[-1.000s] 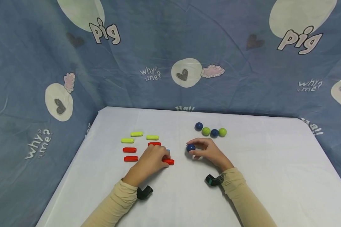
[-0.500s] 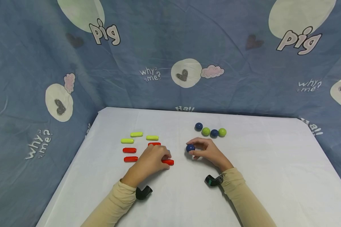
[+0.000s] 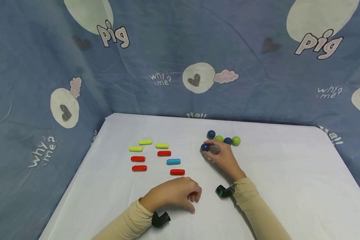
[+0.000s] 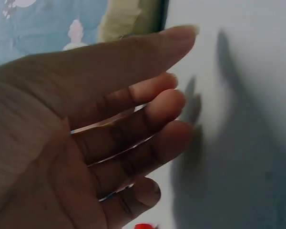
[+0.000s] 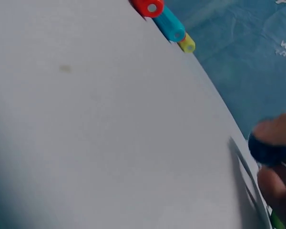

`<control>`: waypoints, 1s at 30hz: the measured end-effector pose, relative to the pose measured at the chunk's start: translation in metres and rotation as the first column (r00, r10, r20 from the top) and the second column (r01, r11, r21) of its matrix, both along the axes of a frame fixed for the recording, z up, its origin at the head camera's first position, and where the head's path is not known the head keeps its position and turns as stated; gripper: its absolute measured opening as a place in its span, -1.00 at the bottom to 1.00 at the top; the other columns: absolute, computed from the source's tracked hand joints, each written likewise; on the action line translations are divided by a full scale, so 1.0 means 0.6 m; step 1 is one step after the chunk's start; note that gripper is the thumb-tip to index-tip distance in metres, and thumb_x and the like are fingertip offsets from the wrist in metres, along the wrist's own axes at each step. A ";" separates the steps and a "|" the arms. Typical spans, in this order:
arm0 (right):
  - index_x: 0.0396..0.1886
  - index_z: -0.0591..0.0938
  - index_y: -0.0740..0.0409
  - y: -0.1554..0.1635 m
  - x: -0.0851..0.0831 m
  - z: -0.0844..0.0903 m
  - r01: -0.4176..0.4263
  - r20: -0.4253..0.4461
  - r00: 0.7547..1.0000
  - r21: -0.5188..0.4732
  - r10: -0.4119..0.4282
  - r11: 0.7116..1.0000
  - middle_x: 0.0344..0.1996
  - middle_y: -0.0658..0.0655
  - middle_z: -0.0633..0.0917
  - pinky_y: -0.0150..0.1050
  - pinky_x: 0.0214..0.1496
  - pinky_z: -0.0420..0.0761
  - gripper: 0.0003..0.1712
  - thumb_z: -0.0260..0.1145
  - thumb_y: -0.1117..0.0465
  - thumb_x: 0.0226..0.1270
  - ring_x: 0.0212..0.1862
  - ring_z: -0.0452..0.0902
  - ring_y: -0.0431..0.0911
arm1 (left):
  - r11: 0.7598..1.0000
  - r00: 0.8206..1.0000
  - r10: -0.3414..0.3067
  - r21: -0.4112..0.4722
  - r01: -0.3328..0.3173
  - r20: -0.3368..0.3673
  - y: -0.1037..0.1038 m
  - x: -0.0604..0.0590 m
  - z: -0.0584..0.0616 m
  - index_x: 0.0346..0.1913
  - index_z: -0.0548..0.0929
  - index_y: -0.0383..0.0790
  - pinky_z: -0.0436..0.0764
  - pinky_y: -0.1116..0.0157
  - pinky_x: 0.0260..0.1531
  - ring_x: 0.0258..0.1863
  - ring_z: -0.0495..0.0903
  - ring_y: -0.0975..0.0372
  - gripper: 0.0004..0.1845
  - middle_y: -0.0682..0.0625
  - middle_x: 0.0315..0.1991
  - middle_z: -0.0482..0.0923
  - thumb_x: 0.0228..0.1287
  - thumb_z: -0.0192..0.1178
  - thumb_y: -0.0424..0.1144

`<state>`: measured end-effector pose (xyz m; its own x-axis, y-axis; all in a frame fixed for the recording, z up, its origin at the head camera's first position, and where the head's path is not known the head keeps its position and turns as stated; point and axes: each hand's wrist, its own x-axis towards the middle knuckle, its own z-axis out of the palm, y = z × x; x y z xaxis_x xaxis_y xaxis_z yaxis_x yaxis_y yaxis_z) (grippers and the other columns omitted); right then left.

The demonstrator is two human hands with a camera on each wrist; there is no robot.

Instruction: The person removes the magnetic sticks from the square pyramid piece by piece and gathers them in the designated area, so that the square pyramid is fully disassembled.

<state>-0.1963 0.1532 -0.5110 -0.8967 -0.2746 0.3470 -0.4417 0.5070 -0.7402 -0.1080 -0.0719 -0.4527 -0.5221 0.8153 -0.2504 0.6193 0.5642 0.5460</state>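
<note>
Right grip (image 3: 217,154): my fingers pinch a blue ball (image 3: 205,147), centre frame, now carried up beside the ball row (image 3: 223,138).
Left grip (image 3: 180,193): pulled back to lower centre, loosely curled, empty.
Change: blue bar (image 3: 173,162) uncovered on the surface (image 3: 288,186).
Meaning: ball seems about to join the row.

- "pig" on the blue backdrop cloth (image 3: 180,50), high above both hands, left and right.
- "why? me?" on it, above and beside the hands.
- "Ha!!" just beyond the table edge (image 3: 198,117).
</note>
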 end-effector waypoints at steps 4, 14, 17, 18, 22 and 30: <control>0.11 0.72 0.14 -0.005 -0.013 0.002 0.056 -0.043 0.998 0.083 -0.053 0.995 0.05 0.16 0.78 0.01 0.29 0.61 -0.57 0.56 0.26 0.23 0.17 0.69 0.05 | 1.000 1.000 -0.015 -0.018 0.015 0.020 0.005 0.005 -0.008 -0.41 0.63 0.02 0.39 0.57 -0.40 -0.48 0.39 0.54 -0.71 0.24 -0.52 0.50 0.02 0.62 -0.16; 0.12 0.72 0.13 -0.021 -0.015 0.014 0.101 -0.104 0.991 0.203 -0.081 0.974 0.10 0.20 0.76 0.04 0.29 0.62 -0.56 0.55 0.25 0.23 0.21 0.68 0.10 | 1.000 0.999 0.003 -0.017 -0.002 0.048 0.009 0.005 -0.013 -0.41 0.62 0.02 0.37 0.56 -0.43 -0.51 0.38 0.52 -0.71 0.23 -0.55 0.48 0.02 0.62 -0.21; 0.12 0.72 0.14 -0.023 -0.013 0.014 0.110 -0.106 0.990 0.208 -0.089 0.972 0.11 0.22 0.75 0.04 0.27 0.63 -0.56 0.55 0.26 0.23 0.20 0.68 0.11 | 1.000 0.999 -0.001 -0.017 0.002 0.047 0.010 0.004 -0.013 -0.41 0.62 0.02 0.37 0.56 -0.43 -0.52 0.38 0.52 -0.71 0.23 -0.55 0.48 0.02 0.62 -0.21; 0.13 0.71 0.15 -0.024 -0.013 0.013 0.111 -0.103 0.990 0.210 -0.091 0.971 0.12 0.22 0.75 0.04 0.27 0.63 -0.55 0.55 0.26 0.23 0.20 0.68 0.11 | 1.000 0.999 -0.003 -0.016 0.004 0.046 0.010 0.003 -0.014 -0.41 0.62 0.02 0.37 0.56 -0.43 -0.52 0.38 0.52 -0.71 0.23 -0.55 0.48 0.02 0.62 -0.21; 0.14 0.71 0.14 -0.023 -0.012 0.013 0.113 -0.093 0.991 0.209 -0.095 0.971 0.13 0.22 0.74 0.04 0.28 0.62 -0.55 0.55 0.27 0.23 0.21 0.67 0.12 | 1.000 0.999 -0.006 -0.010 0.006 0.046 0.009 0.002 -0.016 -0.41 0.62 0.03 0.37 0.56 -0.41 -0.51 0.38 0.52 -0.71 0.23 -0.55 0.47 0.01 0.62 -0.20; 0.09 0.73 0.15 -0.020 -0.013 0.014 0.144 -0.116 0.986 0.195 -0.123 0.970 0.12 0.23 0.75 0.04 0.27 0.63 -0.58 0.55 0.29 0.23 0.22 0.67 0.12 | 1.000 0.999 -0.006 -0.003 0.006 0.051 0.009 -0.001 -0.022 -0.40 0.62 0.03 0.37 0.56 -0.43 -0.51 0.38 0.52 -0.70 0.23 -0.55 0.47 0.01 0.63 -0.18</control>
